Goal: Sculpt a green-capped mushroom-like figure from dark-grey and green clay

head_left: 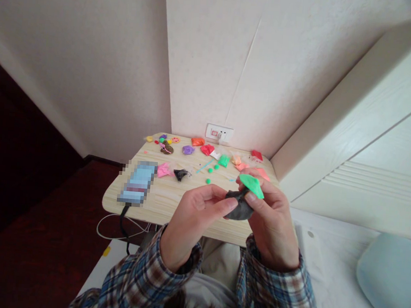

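Both my hands are raised in front of me over the near edge of a small light wooden table (159, 200). My left hand (191, 224) pinches a dark grey lump of modelling clay (238, 209) from the left. My right hand (269, 220) grips the same lump from the right, its fingers closed. A flat bright green piece of clay (252, 184) sits on top of the grey lump, under my right fingertips. Both sleeves are plaid.
On the table lie several small clay pieces and packets: pink (163, 170), black (180, 174), purple (188, 149), red (207, 149), orange (198, 141), green (223, 160). A phone (137, 183) with a cable lies at the left. A wall socket (219, 133) is behind; a white cabinet (369, 152) stands right.
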Demonstrator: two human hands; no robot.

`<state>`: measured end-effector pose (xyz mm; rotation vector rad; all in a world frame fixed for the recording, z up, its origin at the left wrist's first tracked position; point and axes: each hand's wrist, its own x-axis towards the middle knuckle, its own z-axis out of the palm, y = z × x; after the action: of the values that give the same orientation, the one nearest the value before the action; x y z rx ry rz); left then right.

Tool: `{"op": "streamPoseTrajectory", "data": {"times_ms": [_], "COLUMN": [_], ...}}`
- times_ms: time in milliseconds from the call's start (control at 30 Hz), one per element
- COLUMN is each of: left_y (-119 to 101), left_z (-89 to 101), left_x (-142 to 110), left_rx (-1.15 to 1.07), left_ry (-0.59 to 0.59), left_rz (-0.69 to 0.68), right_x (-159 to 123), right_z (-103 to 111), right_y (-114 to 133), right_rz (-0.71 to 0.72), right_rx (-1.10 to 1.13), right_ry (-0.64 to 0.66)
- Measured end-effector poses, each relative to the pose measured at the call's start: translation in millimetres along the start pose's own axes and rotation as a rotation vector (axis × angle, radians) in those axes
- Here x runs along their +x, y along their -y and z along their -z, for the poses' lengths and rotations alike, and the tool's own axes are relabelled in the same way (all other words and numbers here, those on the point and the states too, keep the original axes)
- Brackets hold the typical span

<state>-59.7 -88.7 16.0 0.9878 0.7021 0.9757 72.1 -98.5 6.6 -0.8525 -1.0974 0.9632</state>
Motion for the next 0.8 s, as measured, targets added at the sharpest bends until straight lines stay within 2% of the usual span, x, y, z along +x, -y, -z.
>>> {"op": "streamPoseTrajectory", "data": {"times_ms": [400, 500, 700, 800], "left_y": [-3.1, -3.1, -1.1, -0.5], "left_z": [-0.5, 0.2, 0.6, -0.4], "left_x": [0.8, 1.4, 4.7, 4.4], "left_rx": [-0.006, -0.079, -0.311, -0.365], "left_ry": [0.028, 0.064, 0.227, 0.248], "left_rz": [-0.015, 0.041, 0.181, 0.249], "right_x": [1.0, 0.4, 0.9, 0.2], "right_z": [3.2, 4.2, 4.3, 3.9], "right_y": [1.5, 3.3, 2.1, -0.9], "right_rz": [-0.063, -0.091, -0.193, -0.275], "right_rx": [-0.02, -0.012, 0.072, 0.151], "right_ry": [0.009, 0.014, 0.039, 0.069]}}
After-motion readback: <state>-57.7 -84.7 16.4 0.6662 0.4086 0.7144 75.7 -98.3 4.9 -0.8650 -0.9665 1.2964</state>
